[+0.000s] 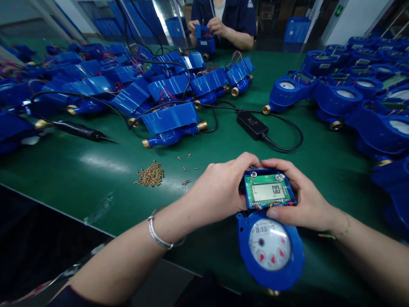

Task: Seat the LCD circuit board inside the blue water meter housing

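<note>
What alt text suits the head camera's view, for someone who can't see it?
A left hand and right hand grip a blue meter around its display, which reads 0.0, at a green table. Ahead lie small screws, a black cabled box and many other blue meters; across the table, a person handles another meter.

Water meter (pixel 298 253) at counter's (pixel 223 147) near edge: smooth blue plastic; dial cover (pixel 270 245) clear, glossy. Display housing (pixel 290 192): blue plastic; LCD (pixel 267 192) smooth. Loose screws (pixel 150 175): brass-coloured metal. Housings (pixel 172 117) toward far-left corner: glossy blue plastic. Pipe fitting (pixel 202 125): shiny threaded metal. Power tool (pixel 76 130): glossy black, metal tip. Adapter (pixel 252 125): black, low sheen. Counter: smooth green, semi-gloss. Bangle (pixel 155 236): polished metal.
</note>
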`<state>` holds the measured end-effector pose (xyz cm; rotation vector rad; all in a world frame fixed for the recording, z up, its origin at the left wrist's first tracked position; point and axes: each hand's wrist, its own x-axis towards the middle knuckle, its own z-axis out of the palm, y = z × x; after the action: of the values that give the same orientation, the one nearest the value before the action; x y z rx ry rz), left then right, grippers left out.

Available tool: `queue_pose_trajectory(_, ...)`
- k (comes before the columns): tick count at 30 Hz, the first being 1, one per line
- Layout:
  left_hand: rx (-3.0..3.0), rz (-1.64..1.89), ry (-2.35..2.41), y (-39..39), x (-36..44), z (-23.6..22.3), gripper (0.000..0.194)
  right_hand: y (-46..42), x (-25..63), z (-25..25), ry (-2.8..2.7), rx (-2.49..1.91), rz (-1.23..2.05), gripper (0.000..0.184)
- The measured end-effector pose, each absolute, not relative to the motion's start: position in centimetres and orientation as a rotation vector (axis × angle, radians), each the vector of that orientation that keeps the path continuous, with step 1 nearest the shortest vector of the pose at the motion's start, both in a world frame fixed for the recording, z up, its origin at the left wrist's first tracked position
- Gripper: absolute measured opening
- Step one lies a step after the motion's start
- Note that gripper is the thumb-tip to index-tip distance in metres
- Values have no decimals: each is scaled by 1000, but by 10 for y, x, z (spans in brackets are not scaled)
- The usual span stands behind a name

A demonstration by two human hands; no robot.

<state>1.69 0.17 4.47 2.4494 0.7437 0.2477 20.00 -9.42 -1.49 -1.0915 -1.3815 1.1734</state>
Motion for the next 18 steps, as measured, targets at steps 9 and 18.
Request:
queue_pose_trajectory(9,2508,274,712,3,14,42,40,-97,191,-3,-1258,-1077,1350,57)
queue_pose_trajectory(18,2482,233,730,4,13,44,38,-94,199,-6,-1321,-1001,1435,65)
